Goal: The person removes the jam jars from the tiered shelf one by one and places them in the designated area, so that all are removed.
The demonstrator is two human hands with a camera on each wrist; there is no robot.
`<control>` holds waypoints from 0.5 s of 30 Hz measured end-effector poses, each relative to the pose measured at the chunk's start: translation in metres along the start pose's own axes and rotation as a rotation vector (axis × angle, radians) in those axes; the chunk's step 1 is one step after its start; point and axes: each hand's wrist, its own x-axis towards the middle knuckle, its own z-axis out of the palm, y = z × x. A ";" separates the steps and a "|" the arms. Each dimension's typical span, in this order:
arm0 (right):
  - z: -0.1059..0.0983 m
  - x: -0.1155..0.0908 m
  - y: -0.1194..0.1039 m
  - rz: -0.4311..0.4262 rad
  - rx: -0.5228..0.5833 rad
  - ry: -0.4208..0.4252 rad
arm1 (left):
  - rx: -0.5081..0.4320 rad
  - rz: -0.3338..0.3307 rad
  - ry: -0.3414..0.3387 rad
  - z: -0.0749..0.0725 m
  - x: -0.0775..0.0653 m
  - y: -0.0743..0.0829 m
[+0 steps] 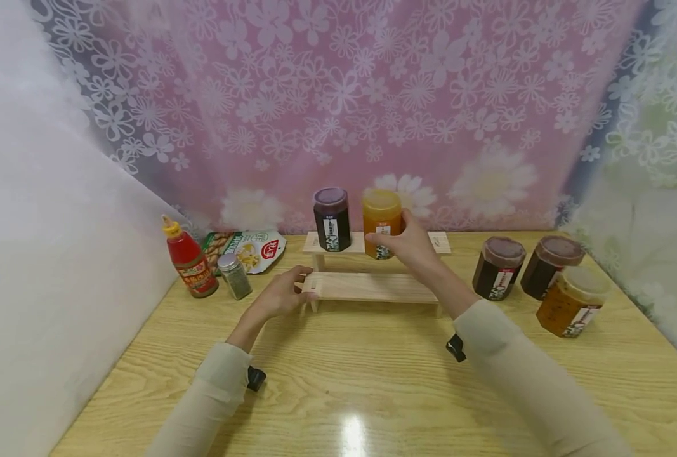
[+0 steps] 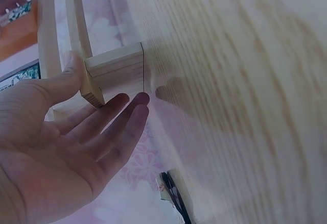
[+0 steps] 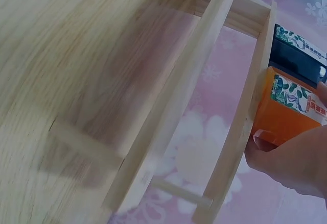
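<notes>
Far L of table [image 1: 327, 381]: red sauce bottle [image 1: 192, 266] w/ yellow cap, upright. Just R of it, a green/white food pouch [image 1: 265, 246] lies flat, partly behind bottle & small shaker [image 1: 236, 279]; shaker upright, lt. metal-look cap, contents dk green; can't tell if it touches pouch.

Next, L hand [image 1: 283, 292] at L end of wooden rack [image 1: 372, 295], 2 tiers. L grip clamped on lower tier's end: thumb [image 2: 73, 71] on 1 side, fingers [image 2: 122, 137] reaching round the other.

Upper tier [image 1: 440, 241], L part: dk jar [image 1: 332, 219] w/ purple lid, upright, label facing fwd. Just R of it, orange jar [image 1: 381, 219] w/ yellow lid, upright, label also fwd, abt mid upper tier; can't tell if base fully rests on wood. R hand [image 1: 415, 244] on jar's R side, R grip clamped on it, thumb across the front.

R side of table, well apart from rack: 3 more jars close together, i.e. dk jar w/ red-topped label [image 1: 497, 270], 2nd dk jar [image 1: 549, 266], amber jar [image 1: 572, 304] in front of the 2nd, partly hiding it. Pink floral cloth [image 1: 344, 95] hangs bhnd everything.
</notes>
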 end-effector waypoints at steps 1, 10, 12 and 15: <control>-0.003 -0.003 0.001 -0.002 -0.007 -0.007 | -0.001 -0.002 -0.004 0.000 0.000 0.000; -0.029 -0.025 0.003 -0.067 -0.005 -0.067 | 0.002 -0.002 0.001 0.000 0.000 0.000; -0.032 -0.029 0.003 -0.076 -0.007 -0.068 | 0.005 0.001 -0.001 0.000 0.000 0.000; -0.037 -0.032 0.005 -0.076 -0.012 -0.071 | 0.008 0.001 -0.001 0.000 0.000 0.000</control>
